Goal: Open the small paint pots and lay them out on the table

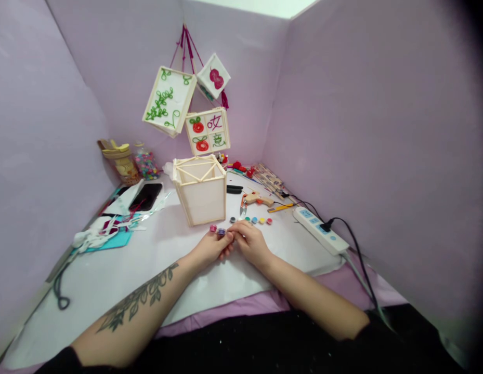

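While both forearms reach in over the white-covered table (147, 275), the left hand (210, 248) is closed on a small purple pot (221, 231), with a small pink pot (213, 228) just beside it, at the top of the same hand. The right hand (252, 243) meets the left fingertips at the pots, its fingers bent inward; whether they are clamped on anything is hidden. Both pots are low in front of the lantern frame (204, 200), a pale box of sticks and white panels standing upright on the table, with crossed sticks over its top. Just beyond the right hand, a row of small coloured pots (255, 220) lies on the table, among them blue, yellow and red ones. Behind the row are a glue gun (259, 199) and black-handled tool (234, 189), with a power strip (320, 230) to the right. On the left side lie a dark phone (145, 197) and a turquoise sheet (116, 241) partly under white material. Three decorated lanterns (171, 98) hang from purple cords above the frame.
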The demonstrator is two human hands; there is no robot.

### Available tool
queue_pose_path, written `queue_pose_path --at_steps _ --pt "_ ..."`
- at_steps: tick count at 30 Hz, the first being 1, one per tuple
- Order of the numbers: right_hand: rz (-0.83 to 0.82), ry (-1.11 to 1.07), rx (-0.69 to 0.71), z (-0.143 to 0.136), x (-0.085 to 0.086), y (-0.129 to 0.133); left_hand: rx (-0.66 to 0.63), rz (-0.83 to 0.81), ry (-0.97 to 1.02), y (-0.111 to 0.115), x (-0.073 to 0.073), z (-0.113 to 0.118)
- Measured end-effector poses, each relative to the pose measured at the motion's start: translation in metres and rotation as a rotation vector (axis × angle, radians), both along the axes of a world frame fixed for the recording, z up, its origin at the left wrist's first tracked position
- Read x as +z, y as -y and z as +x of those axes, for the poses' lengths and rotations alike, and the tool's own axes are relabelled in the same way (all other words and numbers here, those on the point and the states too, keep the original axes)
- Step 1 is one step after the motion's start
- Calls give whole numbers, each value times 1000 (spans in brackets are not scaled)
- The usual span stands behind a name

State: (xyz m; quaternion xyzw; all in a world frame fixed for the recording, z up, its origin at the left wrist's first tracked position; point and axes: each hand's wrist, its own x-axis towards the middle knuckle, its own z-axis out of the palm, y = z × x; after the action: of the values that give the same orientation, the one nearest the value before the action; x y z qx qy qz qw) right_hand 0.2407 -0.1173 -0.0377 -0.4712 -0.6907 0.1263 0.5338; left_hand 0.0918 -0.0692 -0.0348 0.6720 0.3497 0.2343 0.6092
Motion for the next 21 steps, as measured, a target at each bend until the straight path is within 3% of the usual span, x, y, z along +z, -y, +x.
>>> queue_pose_path --at_steps 4,9,14,21 --pt "25 -36 35 2 0 -2 5 50 38 0 5 -1" --pt "71 -99 50 3 -1 -3 -27 251 114 1 5 -3" --pt "106 -113 18 -1 0 0 -65 198 176 6 2 -4" --pt "126 -61 30 -4 -4 -4 -22 316 128 6 0 -5"
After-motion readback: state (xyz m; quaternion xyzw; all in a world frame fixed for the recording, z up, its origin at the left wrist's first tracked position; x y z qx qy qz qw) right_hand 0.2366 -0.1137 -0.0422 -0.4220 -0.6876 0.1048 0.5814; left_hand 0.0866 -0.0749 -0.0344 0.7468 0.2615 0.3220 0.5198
